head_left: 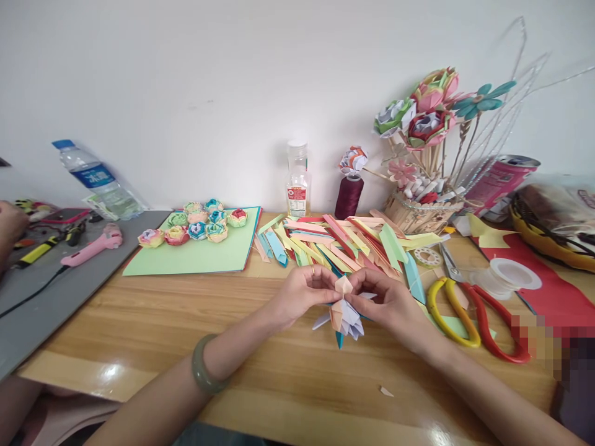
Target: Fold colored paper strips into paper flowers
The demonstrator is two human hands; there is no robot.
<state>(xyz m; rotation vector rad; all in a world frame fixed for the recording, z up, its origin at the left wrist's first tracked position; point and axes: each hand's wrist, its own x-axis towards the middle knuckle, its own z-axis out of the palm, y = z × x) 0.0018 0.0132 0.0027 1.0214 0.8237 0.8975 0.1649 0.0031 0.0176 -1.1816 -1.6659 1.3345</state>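
Observation:
Between my two hands is a folded paper flower (348, 319) with white, peach and blue petals, held just above the wooden table. My left hand (304, 296), with a ring on one finger, pinches a peach petal at its top from the left. From the right, my right hand (388, 298) pinches the same petal, fingers closed. Just beyond my hands lies a heap of folded paper strips (320, 238) in several colours. Scissors (478, 316) with one yellow and one red handle lie to the right of my right hand.
Small finished paper flowers (198, 230) sit on green paper (186, 263) at left. A pink glue gun (95, 244) and a water bottle (100, 179) are farther left, near another person's hand (12, 226). At right are a flower basket (418, 210), a spool (509, 274) and red paper (553, 291).

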